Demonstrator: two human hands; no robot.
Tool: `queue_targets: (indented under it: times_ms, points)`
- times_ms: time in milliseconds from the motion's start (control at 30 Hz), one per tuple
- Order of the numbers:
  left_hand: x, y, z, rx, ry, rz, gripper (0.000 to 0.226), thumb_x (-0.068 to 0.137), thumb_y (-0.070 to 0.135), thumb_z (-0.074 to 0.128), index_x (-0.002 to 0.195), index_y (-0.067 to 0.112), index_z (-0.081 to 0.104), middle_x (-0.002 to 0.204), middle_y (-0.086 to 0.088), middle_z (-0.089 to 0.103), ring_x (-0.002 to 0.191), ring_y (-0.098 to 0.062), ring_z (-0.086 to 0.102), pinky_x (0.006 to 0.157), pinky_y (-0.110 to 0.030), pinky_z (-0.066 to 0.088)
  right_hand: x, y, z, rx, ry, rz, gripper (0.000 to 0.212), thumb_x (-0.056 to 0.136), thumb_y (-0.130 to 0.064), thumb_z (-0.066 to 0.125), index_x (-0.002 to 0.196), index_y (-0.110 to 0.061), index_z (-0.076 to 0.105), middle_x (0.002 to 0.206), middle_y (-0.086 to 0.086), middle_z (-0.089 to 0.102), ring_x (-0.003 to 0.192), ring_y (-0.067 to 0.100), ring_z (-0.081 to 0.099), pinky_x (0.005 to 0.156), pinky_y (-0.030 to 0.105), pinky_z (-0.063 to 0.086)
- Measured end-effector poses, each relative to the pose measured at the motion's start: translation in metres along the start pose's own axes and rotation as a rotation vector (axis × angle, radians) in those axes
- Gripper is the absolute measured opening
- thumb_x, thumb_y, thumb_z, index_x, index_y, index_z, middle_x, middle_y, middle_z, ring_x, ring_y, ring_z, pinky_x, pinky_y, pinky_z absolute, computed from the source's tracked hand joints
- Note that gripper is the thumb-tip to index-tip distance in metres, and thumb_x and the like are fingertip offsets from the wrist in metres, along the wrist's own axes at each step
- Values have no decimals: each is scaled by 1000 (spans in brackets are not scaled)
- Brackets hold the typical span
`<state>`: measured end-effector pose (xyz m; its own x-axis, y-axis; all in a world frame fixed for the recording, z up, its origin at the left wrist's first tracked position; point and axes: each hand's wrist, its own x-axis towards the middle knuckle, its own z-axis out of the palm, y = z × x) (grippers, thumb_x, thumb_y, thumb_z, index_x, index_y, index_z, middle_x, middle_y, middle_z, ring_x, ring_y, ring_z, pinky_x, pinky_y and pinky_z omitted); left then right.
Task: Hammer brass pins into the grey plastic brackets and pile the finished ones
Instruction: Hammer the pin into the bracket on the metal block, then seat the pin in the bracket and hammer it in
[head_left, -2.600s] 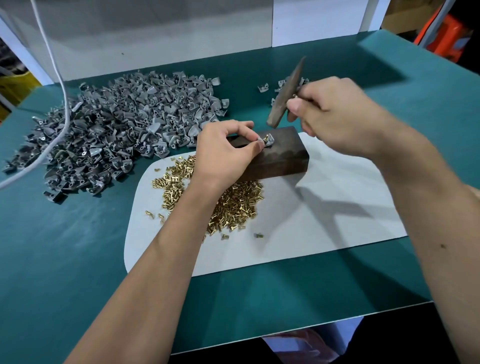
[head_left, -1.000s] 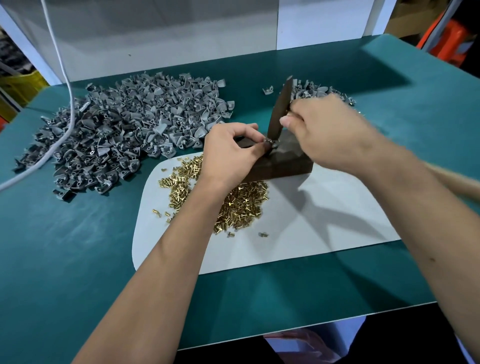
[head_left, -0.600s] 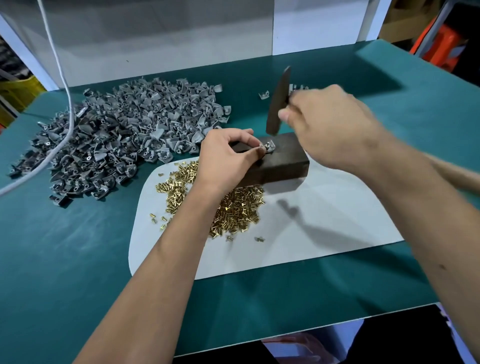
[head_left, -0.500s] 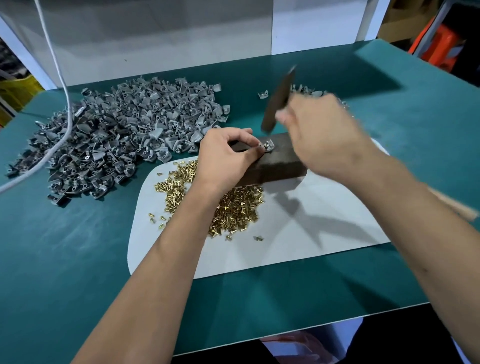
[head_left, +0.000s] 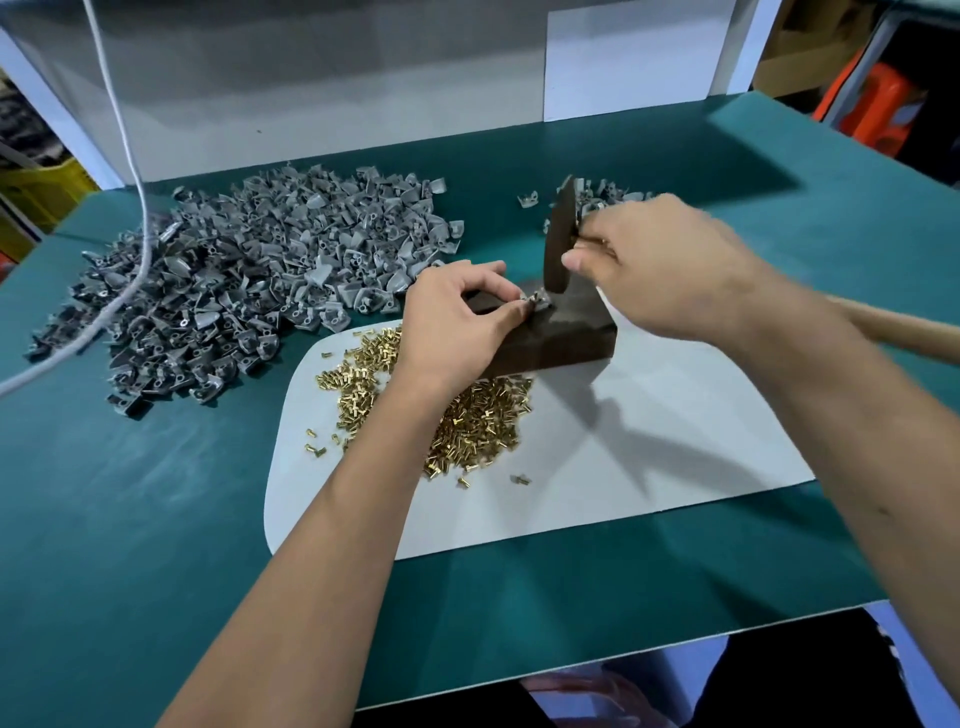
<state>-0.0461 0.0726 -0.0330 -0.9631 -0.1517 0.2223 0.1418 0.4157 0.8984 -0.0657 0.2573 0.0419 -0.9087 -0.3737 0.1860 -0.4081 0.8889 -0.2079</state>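
Left hand (head_left: 457, 322) pinching bracket (head_left: 535, 300) on block (head_left: 561, 338), right hand (head_left: 660, 265) gripping hammer (head_left: 560, 234), seemingly touching it

The table (head_left: 156, 545) is covered in matt teal cloth with a faint chalky bloom, and on it lies a smooth, matt white sheet (head_left: 675, 467) that looks like paper or thin plastic. The brass pins (head_left: 467, 431) shine bright and glossy. The grey plastic brackets (head_left: 249, 280) have a dull, smooth moulded finish. The block (head_left: 561, 338) is dark and matt. The hammer head (head_left: 558, 239) is dark, dull metal; its handle (head_left: 904, 332) looks like pale bare wood. The cord (head_left: 124, 156) is smooth and white.
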Motion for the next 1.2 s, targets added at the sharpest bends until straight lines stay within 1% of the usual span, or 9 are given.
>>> queue_targets:
  times_ms: [133,233,300,433,600,767,867,1000,1200]
  points:
    - [-1,1,2,-21,5,-2,20,84,9,79,74,27,78,124,-2,73,120,-1,61,106,-18,42,-2,30,-3,204,40,55,15,97,-38,64,93,-23,66,81,-1,66,83,29,61,74,36,53]
    - [-2,2,0,-64,-9,-40,14,87,10,77,77,19,79,125,1,72,124,-6,59,114,-30,39,-7,51,-2,207,3,112,10,88,-28,77,88,-24,69,75,-3,62,71,21,54,58,21,39]
    - [-1,3,-1,-86,-16,-60,13,87,10,76,77,17,78,126,1,71,124,-7,59,117,-36,37,-10,57,5,171,-68,148,17,82,-20,81,80,-27,66,73,-5,64,69,17,55,57,18,36]
    - [-2,5,-1,-142,-15,-78,17,87,9,75,74,19,77,127,3,71,117,-4,64,114,-41,43,-14,60,21,129,-168,147,22,82,-17,80,75,-32,64,70,-10,65,66,9,55,57,23,37]
    - [1,4,-1,-171,0,-70,21,85,11,74,68,22,75,126,5,71,118,-6,64,115,-45,40,-11,57,23,104,-155,131,12,82,-21,79,87,-32,76,75,-16,59,84,24,63,71,27,43]
    - [-1,8,0,-196,2,-54,19,79,19,72,63,28,73,125,5,71,119,-8,65,115,-46,41,-6,39,20,205,85,17,23,86,-14,70,105,-26,73,84,-7,69,86,18,64,79,25,46]
    - [-2,8,0,-217,-9,-39,12,76,23,70,65,25,74,125,3,72,117,-10,66,113,-49,43,-4,13,24,315,25,-178,36,84,-27,77,118,-32,67,93,-7,71,90,13,65,84,22,48]
    - [-3,8,-2,-233,-19,-30,7,78,21,70,73,18,75,123,-2,72,118,-13,66,113,-48,44,2,2,31,344,103,-263,21,84,-25,78,105,-25,75,86,-6,72,83,12,67,85,35,54]
    - [3,2,-3,-38,145,-1,11,92,21,71,82,19,73,113,0,74,109,-9,68,104,-39,51,27,15,41,280,167,-80,16,82,-34,81,95,-26,78,69,-14,63,72,12,64,81,29,54]
